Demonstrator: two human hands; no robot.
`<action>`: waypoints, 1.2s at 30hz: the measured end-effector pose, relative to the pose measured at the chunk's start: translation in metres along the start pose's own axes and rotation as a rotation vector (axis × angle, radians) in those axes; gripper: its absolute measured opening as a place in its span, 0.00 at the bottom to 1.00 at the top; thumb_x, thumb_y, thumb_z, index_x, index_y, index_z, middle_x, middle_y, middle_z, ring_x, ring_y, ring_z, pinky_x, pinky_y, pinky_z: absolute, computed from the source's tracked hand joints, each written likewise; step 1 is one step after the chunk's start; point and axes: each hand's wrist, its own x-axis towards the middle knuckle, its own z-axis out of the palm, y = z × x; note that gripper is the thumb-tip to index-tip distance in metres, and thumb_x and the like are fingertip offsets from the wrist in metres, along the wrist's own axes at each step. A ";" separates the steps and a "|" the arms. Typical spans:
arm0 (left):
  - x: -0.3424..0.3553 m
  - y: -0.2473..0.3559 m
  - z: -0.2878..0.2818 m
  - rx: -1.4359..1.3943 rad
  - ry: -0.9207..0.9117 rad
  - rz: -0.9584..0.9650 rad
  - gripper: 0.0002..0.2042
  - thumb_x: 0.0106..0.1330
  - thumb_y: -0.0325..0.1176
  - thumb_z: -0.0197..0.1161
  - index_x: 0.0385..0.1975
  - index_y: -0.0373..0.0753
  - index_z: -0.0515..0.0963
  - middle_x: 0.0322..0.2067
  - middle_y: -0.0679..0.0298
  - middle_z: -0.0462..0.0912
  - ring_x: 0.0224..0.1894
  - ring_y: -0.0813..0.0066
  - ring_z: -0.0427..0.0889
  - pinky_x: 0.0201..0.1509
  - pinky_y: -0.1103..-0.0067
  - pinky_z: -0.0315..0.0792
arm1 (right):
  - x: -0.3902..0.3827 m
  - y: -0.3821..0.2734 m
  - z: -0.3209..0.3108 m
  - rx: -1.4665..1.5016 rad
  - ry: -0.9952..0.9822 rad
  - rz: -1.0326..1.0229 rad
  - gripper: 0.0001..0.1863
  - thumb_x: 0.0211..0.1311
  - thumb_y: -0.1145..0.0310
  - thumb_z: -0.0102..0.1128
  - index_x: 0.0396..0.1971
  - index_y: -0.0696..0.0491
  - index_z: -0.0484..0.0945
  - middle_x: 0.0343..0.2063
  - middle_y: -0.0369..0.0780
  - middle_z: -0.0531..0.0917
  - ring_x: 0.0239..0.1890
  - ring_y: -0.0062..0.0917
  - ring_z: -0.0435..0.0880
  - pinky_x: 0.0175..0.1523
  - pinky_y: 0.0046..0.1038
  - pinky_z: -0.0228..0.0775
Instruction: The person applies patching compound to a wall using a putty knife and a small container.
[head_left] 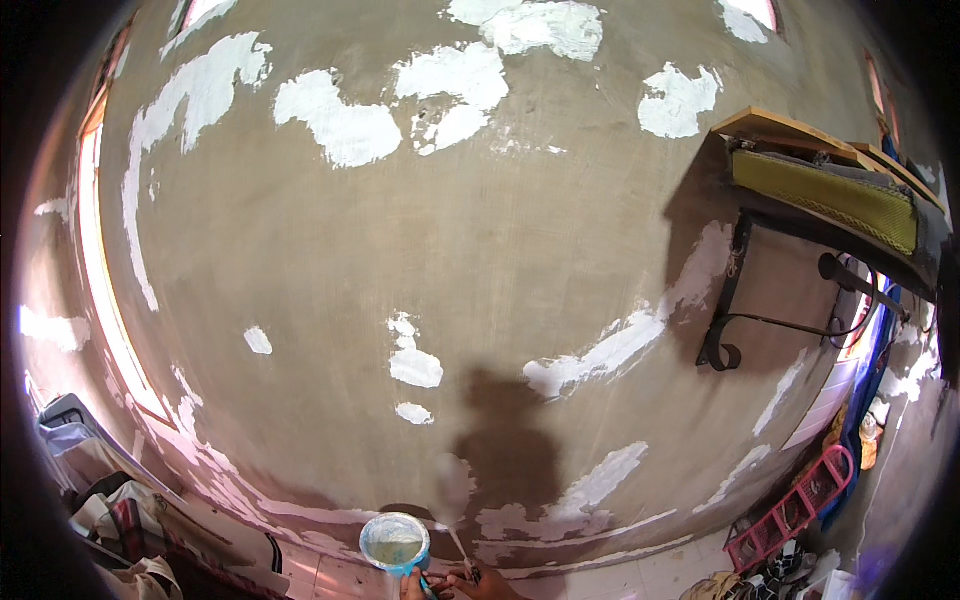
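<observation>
Low in the middle, my left hand (412, 586) grips a small blue tub (424, 548) from below. Its inner wall is coated white, and a pale mix with some blue specks lies inside. Just to the right, my right hand (487, 586) is closed round the lower end of a thin stick-like tool (456, 540). The tool's broad pale upper end is smeared by motion, so its exact kind does not show. It points up, beside the tub and apart from it. Ahead stands a brown plastered wall (440, 250) with several white filler patches (345, 120).
A wooden shelf (775, 125) on a black metal bracket (735, 290) juts out at the right, with a yellow-green padded thing (825, 195) beneath it. A pink rack (790, 515) stands low right. Piled clothes (140, 515) lie low left, near a bright tall opening (100, 260).
</observation>
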 end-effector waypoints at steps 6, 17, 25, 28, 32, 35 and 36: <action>0.028 -0.027 -0.036 0.092 -0.014 0.021 0.17 0.76 0.47 0.47 0.45 0.36 0.68 0.34 0.52 0.81 0.30 0.58 0.85 0.29 0.69 0.80 | 0.005 -0.001 -0.013 0.112 -0.129 0.034 0.20 0.57 0.53 0.72 0.28 0.53 0.73 0.22 0.34 0.73 0.24 0.21 0.69 0.28 0.31 0.65; 0.029 -0.038 -0.045 0.284 0.075 0.005 0.14 0.76 0.43 0.48 0.42 0.36 0.69 0.32 0.51 0.82 0.23 0.66 0.84 0.12 0.84 0.67 | 0.007 -0.023 -0.031 0.252 -0.217 0.114 0.21 0.58 0.55 0.73 0.30 0.53 0.69 0.23 0.32 0.74 0.27 0.18 0.70 0.31 0.26 0.68; -0.001 0.007 -0.005 0.380 0.185 -0.039 0.09 0.74 0.40 0.53 0.42 0.41 0.69 0.30 0.57 0.81 0.13 0.74 0.74 0.09 0.83 0.61 | 0.009 0.030 -0.029 0.156 -0.115 0.110 0.18 0.64 0.54 0.65 0.35 0.54 0.72 0.27 0.36 0.75 0.30 0.25 0.72 0.36 0.34 0.67; 0.011 -0.009 -0.037 0.245 0.207 -0.062 0.08 0.74 0.40 0.54 0.44 0.44 0.69 0.24 0.64 0.77 0.10 0.79 0.65 0.08 0.84 0.57 | 0.013 0.032 -0.039 0.031 0.051 -0.046 0.18 0.65 0.55 0.64 0.39 0.55 0.74 0.29 0.37 0.77 0.30 0.25 0.73 0.38 0.34 0.68; 0.008 -0.011 -0.046 0.247 0.232 -0.042 0.10 0.73 0.42 0.55 0.45 0.45 0.68 0.20 0.67 0.72 0.10 0.82 0.63 0.09 0.85 0.55 | 0.038 -0.018 -0.110 -0.186 0.045 -0.180 0.20 0.69 0.63 0.57 0.53 0.59 0.67 0.35 0.45 0.79 0.36 0.31 0.78 0.43 0.33 0.71; 0.000 -0.001 -0.036 0.249 0.291 -0.024 0.10 0.72 0.41 0.57 0.44 0.45 0.68 0.20 0.67 0.72 0.10 0.81 0.63 0.09 0.85 0.54 | 0.076 -0.129 -0.169 -0.237 0.109 -0.348 0.23 0.70 0.67 0.51 0.61 0.59 0.63 0.40 0.51 0.78 0.42 0.38 0.79 0.49 0.36 0.71; -0.002 0.003 -0.030 0.272 0.268 -0.026 0.10 0.72 0.41 0.57 0.44 0.45 0.68 0.20 0.67 0.72 0.10 0.81 0.63 0.09 0.85 0.54 | 0.089 -0.160 -0.189 -0.238 0.161 -0.376 0.22 0.70 0.68 0.51 0.60 0.60 0.64 0.41 0.51 0.78 0.43 0.40 0.79 0.50 0.36 0.71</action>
